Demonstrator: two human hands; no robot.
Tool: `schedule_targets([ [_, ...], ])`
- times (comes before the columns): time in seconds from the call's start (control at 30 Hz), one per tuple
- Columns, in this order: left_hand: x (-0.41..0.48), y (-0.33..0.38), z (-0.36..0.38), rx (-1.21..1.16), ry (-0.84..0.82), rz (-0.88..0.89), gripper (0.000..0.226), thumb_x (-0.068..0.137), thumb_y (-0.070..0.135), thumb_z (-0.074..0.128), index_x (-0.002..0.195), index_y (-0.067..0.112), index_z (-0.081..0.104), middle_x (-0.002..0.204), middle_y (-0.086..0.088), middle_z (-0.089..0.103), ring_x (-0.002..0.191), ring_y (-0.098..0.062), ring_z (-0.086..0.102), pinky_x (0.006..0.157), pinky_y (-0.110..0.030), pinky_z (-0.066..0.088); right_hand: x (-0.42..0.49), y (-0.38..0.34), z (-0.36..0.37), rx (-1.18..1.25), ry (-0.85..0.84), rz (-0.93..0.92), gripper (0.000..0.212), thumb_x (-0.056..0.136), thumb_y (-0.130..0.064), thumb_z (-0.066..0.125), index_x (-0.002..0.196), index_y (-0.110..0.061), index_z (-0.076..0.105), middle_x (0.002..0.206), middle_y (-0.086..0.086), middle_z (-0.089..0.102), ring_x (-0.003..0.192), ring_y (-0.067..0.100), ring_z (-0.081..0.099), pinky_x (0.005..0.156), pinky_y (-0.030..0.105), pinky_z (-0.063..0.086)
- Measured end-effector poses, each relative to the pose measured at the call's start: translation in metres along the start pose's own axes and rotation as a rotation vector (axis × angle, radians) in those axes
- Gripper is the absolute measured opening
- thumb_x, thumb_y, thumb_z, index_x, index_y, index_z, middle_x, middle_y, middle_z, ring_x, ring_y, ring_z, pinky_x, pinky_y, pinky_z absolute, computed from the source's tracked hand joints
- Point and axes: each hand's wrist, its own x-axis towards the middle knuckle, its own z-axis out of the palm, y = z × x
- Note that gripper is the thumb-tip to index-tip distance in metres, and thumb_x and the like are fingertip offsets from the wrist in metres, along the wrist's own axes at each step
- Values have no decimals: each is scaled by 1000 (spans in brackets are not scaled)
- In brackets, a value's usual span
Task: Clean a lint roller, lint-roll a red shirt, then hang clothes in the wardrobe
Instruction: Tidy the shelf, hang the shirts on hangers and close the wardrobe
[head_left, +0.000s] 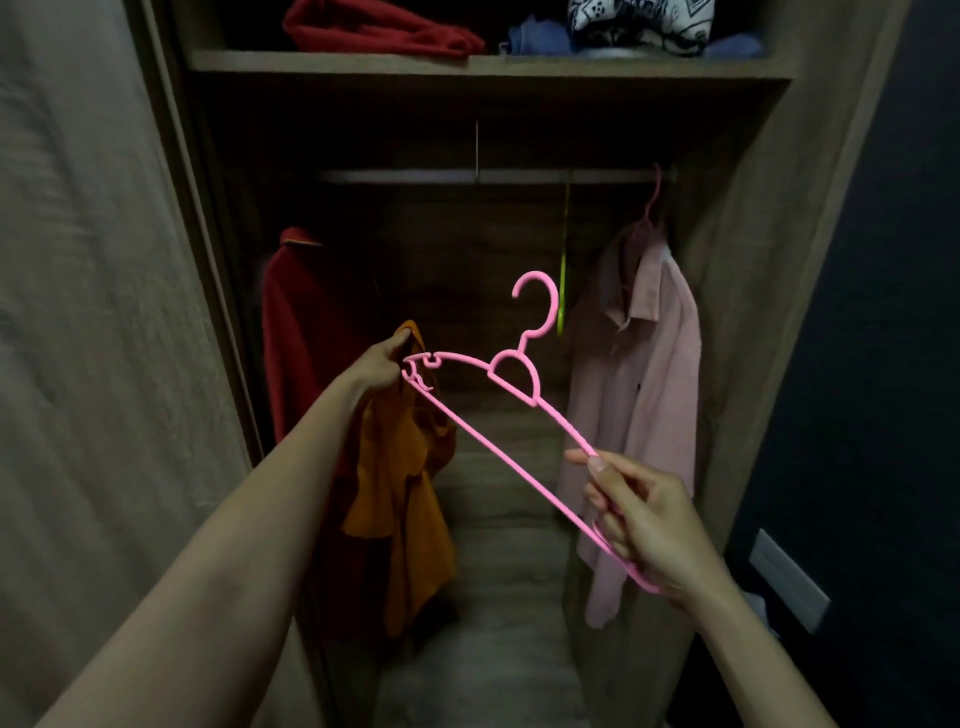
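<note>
Below the wardrobe's metal rail (405, 176), the right hand's (654, 530) grip pinches one end of the thin pink plastic hanger (519, 475); the left hand's (379, 366) grip is closed on the limp orange garment (410, 499) at its other end. The notched tip could snag fabric, or the garment slip.

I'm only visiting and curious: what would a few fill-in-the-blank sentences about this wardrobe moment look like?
1. The right hand grips one end of a bare hanger coloured ____.
2. The left hand holds a garment coloured ____.
3. The pink shirt hangs to the ____ of the red shirt.
4. The folded red cloth lies on a shelf ____ the rail.

Missing words: pink; orange; right; above.
</note>
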Motion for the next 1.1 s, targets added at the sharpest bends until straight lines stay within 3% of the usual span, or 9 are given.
schedule_targets([
  [0.17, -38, 38, 8, 155, -85, 135, 79, 83, -21, 33, 151, 18, 26, 159, -9, 21, 145, -26, 23, 109, -29, 30, 3, -2, 1, -6, -11, -14, 22, 95, -17, 51, 104, -15, 71, 57, 0, 46, 38, 7, 31, 34, 16, 26],
  [0.53, -77, 94, 4, 506, -134, 599, 75, 83, -6, 51, 150, 18, 30, 155, -4, 31, 146, -20, 22, 115, -23, 14, 22, -16, -7, 35, -50, -82, 27, 87, -29, 55, 105, -18, 71, 61, -1, 52, 42, 9, 39, 36, 19, 31],
  [0.67, -80, 110, -3, 743, 28, 822, 39, 93, 40, 56, 125, 18, 55, 115, -5, 57, 115, -20, 51, 111, -41, 23, 21, -30, -29, -48, -99, -129, 26, 87, -29, 54, 103, -18, 71, 61, 0, 53, 43, 9, 41, 38, 19, 32],
  [0.73, -83, 118, -3, 660, -26, 887, 34, 92, 45, 54, 106, 15, 59, 95, -4, 57, 90, -19, 56, 91, -42, 45, 23, -37, -39, -179, -79, -224, 20, 91, -24, 54, 102, -20, 71, 61, -1, 59, 45, 11, 47, 41, 20, 38],
  [0.8, -83, 123, -2, 615, -42, 905, 25, 93, 40, 54, 99, 16, 57, 89, -2, 54, 79, -17, 54, 73, -43, 49, 30, -43, -47, -447, 74, -386, 16, 91, -24, 56, 101, -27, 69, 70, -5, 66, 59, 9, 57, 53, 23, 49],
  [0.9, -81, 123, 5, 606, 4, 884, 10, 95, 33, 54, 94, 25, 49, 88, 3, 52, 78, -14, 52, 70, -38, 47, 37, -41, -49, -955, 533, -633, 29, 88, -28, 62, 115, -19, 65, 106, 2, 65, 98, 13, 52, 84, 33, 44],
  [0.97, -81, 122, 12, 577, 18, 874, 13, 96, 33, 53, 95, 19, 53, 89, 1, 54, 80, -15, 54, 72, -37, 48, 31, -35, -30, -1036, 688, -868, 27, 89, -22, 63, 114, -13, 65, 112, 8, 62, 102, 21, 53, 88, 38, 42],
  [1.03, -83, 124, 15, 546, 29, 883, 14, 96, 32, 53, 97, 18, 53, 90, 0, 56, 81, -16, 55, 73, -38, 48, 23, -21, 1, -952, 479, -1090, 20, 91, -17, 59, 106, -8, 68, 105, 10, 66, 95, 21, 59, 80, 39, 48],
  [1.1, -85, 128, 15, 519, 41, 911, 12, 96, 32, 54, 96, 19, 52, 89, 1, 56, 80, -16, 55, 73, -38, 48, 23, -6, 28, -898, 178, -1031, 26, 93, -22, 55, 114, -10, 65, 114, 7, 65, 94, 19, 64, 74, 36, 55],
])
